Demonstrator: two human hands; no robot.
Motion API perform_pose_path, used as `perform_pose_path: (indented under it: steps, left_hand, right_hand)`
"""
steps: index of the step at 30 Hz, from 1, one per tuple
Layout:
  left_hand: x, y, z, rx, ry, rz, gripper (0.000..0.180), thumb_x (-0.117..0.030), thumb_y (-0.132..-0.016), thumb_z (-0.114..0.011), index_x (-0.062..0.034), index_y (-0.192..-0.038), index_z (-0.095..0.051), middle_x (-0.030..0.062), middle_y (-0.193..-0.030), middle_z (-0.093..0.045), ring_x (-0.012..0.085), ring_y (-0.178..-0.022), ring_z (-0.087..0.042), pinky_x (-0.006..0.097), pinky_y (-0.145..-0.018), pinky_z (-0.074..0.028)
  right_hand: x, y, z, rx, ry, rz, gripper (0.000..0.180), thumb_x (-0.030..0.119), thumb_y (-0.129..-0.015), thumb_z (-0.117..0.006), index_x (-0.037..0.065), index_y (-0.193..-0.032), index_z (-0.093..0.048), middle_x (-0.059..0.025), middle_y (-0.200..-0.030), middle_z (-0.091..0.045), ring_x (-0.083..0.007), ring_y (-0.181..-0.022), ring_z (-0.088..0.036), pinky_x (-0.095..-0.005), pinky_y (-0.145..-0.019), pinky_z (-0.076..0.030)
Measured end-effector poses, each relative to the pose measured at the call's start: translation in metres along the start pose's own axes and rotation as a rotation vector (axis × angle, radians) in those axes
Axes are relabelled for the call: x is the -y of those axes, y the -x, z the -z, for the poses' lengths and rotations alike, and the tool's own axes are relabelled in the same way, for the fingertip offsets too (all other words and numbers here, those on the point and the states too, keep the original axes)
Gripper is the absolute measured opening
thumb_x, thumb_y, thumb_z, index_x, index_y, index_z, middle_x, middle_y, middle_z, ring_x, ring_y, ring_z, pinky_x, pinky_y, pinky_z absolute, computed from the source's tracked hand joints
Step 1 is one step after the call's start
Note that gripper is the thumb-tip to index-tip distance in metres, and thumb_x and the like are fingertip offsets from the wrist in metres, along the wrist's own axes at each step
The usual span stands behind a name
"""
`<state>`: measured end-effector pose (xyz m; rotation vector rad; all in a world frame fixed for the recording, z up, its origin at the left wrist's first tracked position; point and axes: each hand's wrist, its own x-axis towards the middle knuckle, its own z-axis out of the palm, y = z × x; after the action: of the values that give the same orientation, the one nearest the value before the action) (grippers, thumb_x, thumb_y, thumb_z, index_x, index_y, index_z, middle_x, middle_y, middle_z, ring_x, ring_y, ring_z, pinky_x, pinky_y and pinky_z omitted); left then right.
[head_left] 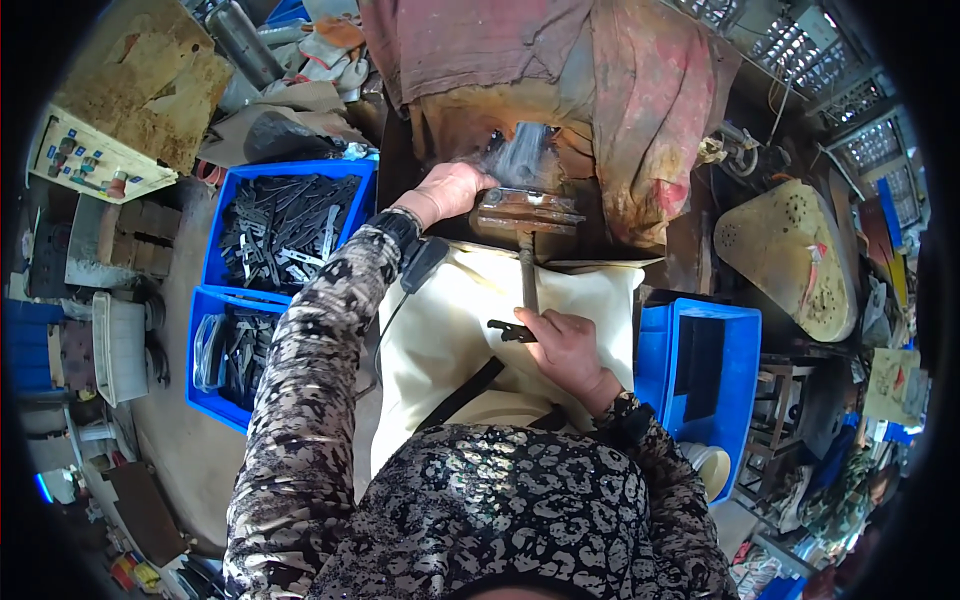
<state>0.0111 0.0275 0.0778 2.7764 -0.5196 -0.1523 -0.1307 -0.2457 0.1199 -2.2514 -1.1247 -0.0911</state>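
Bright daylight, even and soft, weak shadows. Strong fisheye bend and black vignette at all corners. Motion blur on the spinning part [520, 150] upper centre (rest mostly sharp).

blue crates [222, 210], cream apron [440, 330], leopard-print sleeves [300, 400]

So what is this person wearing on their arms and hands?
Both arms are covered to the wrists by long sleeves in a black-and-grey mottled, leopard-like print. The left hand and right hand are bare, without gloves. A small black clip-on device with a thin black cable sits at the left wrist. A cream cloth apron lies across the lap.
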Motion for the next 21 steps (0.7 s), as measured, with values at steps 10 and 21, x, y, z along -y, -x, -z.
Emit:
perform_pose_path:
  steps: [10,21]
  left_hand:
    - [-0.004,0.086,-0.005,-0.688,0.389,0.233,0.027,-0.004,-0.077,-0.058,-0.0085,-0.102,-0.068,0.0145,-0.097,-0.065,0.0340,-0.091,-0.062,0.041,-0.080,-0.050]
    - [-0.005,0.090,-0.016,-0.667,0.132,0.350,0.011,-0.012,-0.079,-0.056,-0.0088,-0.083,-0.066,0.0130,-0.084,-0.065,0.0328,-0.080,-0.063,0.044,-0.069,-0.051]
  right_hand:
    - [-0.014,-0.083,0.031,-0.272,0.154,0.000,0.028,0.007,-0.081,-0.065,0.005,-0.108,-0.063,-0.0147,-0.089,-0.065,-0.0319,-0.074,-0.063,-0.0399,-0.065,-0.049]
    - [-0.112,-0.283,0.061,-0.319,0.110,-0.294,0.037,0.039,-0.090,-0.059,0.008,-0.110,-0.066,-0.0165,-0.090,-0.068,-0.0266,-0.082,-0.065,-0.0318,-0.076,-0.046]
